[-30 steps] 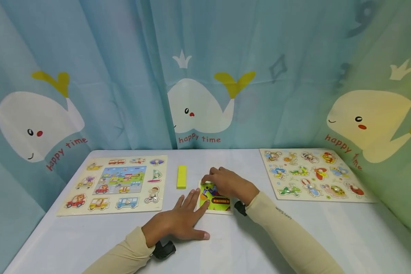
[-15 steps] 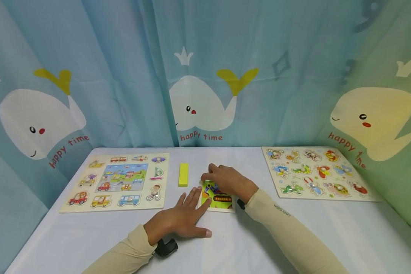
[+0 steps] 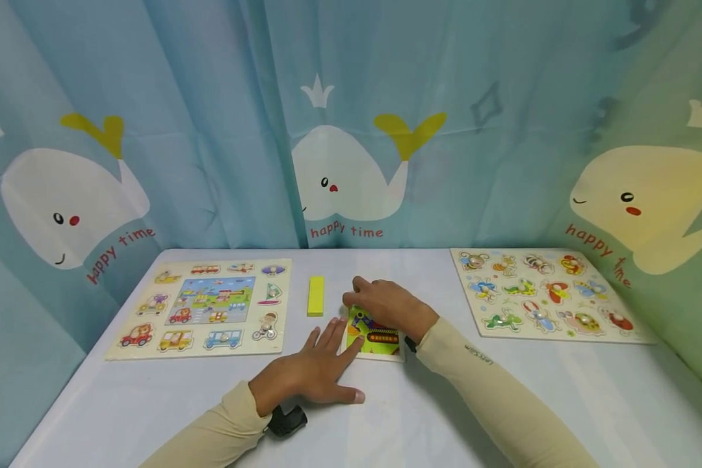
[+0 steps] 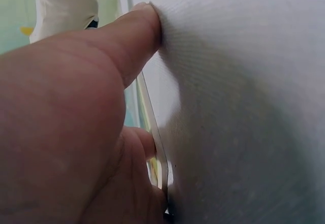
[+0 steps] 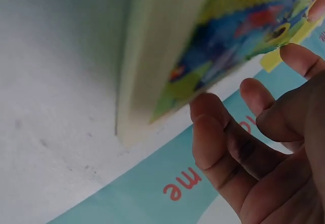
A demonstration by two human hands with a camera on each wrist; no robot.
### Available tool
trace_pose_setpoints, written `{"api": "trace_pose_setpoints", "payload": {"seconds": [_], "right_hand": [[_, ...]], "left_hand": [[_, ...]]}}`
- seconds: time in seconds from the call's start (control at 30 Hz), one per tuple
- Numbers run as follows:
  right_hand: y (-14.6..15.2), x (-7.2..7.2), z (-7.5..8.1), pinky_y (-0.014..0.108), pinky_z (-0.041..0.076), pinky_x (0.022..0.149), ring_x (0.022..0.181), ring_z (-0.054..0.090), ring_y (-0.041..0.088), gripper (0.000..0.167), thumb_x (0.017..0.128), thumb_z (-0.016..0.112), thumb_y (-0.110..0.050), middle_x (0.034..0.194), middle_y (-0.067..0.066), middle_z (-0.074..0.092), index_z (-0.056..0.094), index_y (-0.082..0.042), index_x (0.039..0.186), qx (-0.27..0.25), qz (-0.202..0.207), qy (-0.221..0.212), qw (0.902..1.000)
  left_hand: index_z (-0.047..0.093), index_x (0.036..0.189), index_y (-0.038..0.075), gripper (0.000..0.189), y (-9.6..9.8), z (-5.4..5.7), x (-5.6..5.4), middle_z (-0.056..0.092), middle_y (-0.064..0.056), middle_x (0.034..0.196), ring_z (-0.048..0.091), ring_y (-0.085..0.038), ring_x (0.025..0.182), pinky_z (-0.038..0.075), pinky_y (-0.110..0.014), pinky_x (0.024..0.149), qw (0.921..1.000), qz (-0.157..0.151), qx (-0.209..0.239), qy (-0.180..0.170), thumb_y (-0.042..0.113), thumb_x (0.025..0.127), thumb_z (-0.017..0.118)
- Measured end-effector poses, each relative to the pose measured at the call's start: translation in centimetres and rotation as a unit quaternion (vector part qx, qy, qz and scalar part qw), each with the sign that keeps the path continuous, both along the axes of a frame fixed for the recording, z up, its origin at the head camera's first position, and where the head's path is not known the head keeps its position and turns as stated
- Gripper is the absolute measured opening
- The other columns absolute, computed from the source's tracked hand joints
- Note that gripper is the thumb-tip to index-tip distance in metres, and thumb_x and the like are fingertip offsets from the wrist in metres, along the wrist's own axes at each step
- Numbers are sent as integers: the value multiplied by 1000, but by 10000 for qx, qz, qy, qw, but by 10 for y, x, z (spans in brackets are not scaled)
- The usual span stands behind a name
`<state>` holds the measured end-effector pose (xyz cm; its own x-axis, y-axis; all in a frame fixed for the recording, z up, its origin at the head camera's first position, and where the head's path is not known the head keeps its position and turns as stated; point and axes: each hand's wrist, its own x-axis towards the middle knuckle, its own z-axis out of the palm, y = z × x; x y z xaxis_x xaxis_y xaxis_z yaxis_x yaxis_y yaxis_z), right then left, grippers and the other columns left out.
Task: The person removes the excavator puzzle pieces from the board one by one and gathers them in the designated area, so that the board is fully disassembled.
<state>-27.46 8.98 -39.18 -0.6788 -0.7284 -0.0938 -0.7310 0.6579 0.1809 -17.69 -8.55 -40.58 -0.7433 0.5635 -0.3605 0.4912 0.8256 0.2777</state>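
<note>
A small square picture puzzle with an excavator on a green ground lies on the white table, between my hands. Its pale rim shows along the near side. My left hand is spread flat beside it, with the fingers at the left edge, one fingertip over the picture, and the thumb on the tabletop. Over the far right part arches my right hand, hiding that corner. In the right wrist view its loosely bent fingers meet the far edge of the puzzle; I see no pinch there.
A yellow block lies behind my left hand. At the left is a vehicle peg puzzle, and at the back right an insect peg puzzle. A blue curtain with whales hangs behind the table.
The whole head view has shifted slightly. Both hands stay at the excavator puzzle; the right fingers have shifted a little at its far edge.
</note>
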Motion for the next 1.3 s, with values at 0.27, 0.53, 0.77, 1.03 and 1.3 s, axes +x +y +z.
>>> {"api": "trace_pose_setpoints", "payload": {"seconds": [0.27, 0.53, 0.77, 1.03, 1.3], "right_hand": [[-3, -2, 0, 35, 50, 90, 95, 63, 17, 28, 87, 73, -9, 107, 1, 65, 68, -19, 113, -409, 257, -37, 9988], [1, -2, -2, 35, 46, 96, 104, 62, 18, 31, 86, 73, -7, 114, 2, 67, 73, -18, 115, -947, -112, -588, 9937], [4, -3, -3, 35, 47, 95, 98, 61, 15, 27, 87, 69, -5, 110, 0, 65, 74, -16, 112, -1350, -243, -926, 9862], [6, -4, -1, 36, 45, 97, 105, 60, 14, 21, 93, 66, -15, 114, -1, 66, 70, -13, 113, -1652, -493, -1255, 9770], [10, -3, 2, 34, 48, 91, 96, 59, 14, 19, 91, 68, -9, 107, 0, 65, 70, -10, 110, -2249, -368, -1617, 9602]], "left_hand": [[17, 158, 23, 96, 0, 1, 0, -9, -12, 162, -12, -28, 146, 0, -53, 114, 10000, 13, 20, 18, 72, 84, 54], [18, 157, 23, 96, 1, 3, 1, -10, -12, 162, -11, -28, 147, 1, -53, 114, 10000, 35, -33, 3, 73, 83, 54], [18, 157, 24, 96, 2, 3, 1, -9, -13, 162, -11, -28, 147, 1, -53, 114, 10000, 47, -20, 38, 73, 83, 54], [18, 157, 22, 96, 2, 4, 1, -9, -12, 162, -10, -28, 147, 1, -53, 114, 10000, 53, 26, -6, 71, 84, 55], [17, 158, 22, 97, 1, 3, 2, -10, -11, 162, -11, -29, 146, 1, -53, 114, 10000, 7, -26, 29, 72, 84, 54]]}}
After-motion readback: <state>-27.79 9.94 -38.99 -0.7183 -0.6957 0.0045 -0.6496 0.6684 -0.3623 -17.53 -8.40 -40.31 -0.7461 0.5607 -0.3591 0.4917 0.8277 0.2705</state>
